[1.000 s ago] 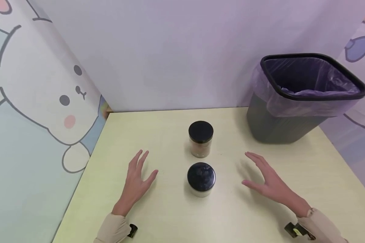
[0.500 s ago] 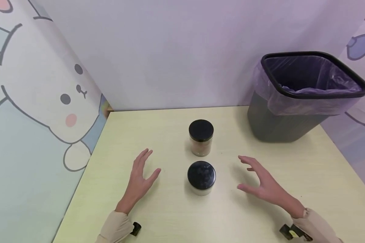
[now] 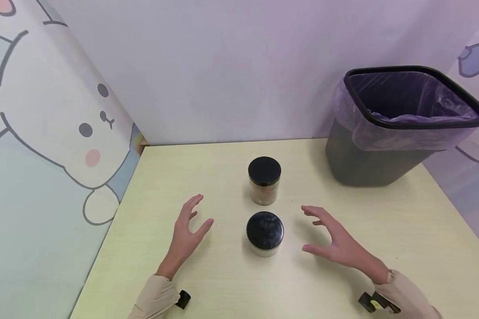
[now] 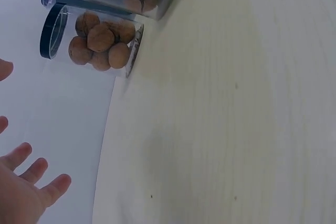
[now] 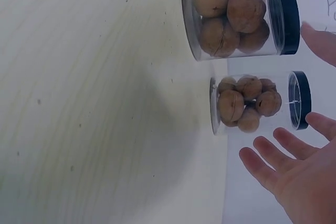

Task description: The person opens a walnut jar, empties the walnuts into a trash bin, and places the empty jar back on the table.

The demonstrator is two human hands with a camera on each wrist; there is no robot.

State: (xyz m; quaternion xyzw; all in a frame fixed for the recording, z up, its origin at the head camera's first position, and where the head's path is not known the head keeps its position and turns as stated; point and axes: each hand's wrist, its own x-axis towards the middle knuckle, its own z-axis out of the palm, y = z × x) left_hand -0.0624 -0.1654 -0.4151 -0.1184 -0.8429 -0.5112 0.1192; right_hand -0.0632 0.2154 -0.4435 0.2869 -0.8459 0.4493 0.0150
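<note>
Two clear jars with black lids stand upright on the table, one behind the other. The near jar [image 3: 264, 233] sits between my hands; the far jar [image 3: 264, 181] is just behind it. Through their walls several walnuts show, in the near jar [image 5: 231, 19] and in the far jar [image 4: 100, 40]. My left hand [image 3: 185, 237] hovers left of the near jar, fingers spread and holding nothing. To the right of that jar, my right hand [image 3: 339, 243] is held with thumb and fingers apart, touching neither jar.
A grey bin [image 3: 367, 164] with a black rim and a purple liner stands at the back right of the pale wooden table [image 3: 207, 177]. A plain pale wall [image 3: 223, 79] rises behind. On the left is a wall panel [image 3: 44, 146] with a cartoon rabbit.
Both hands have moved inward toward the near jar, the right one farther. Their fingers have bent slightly. The jars and the bin stay where they were.
</note>
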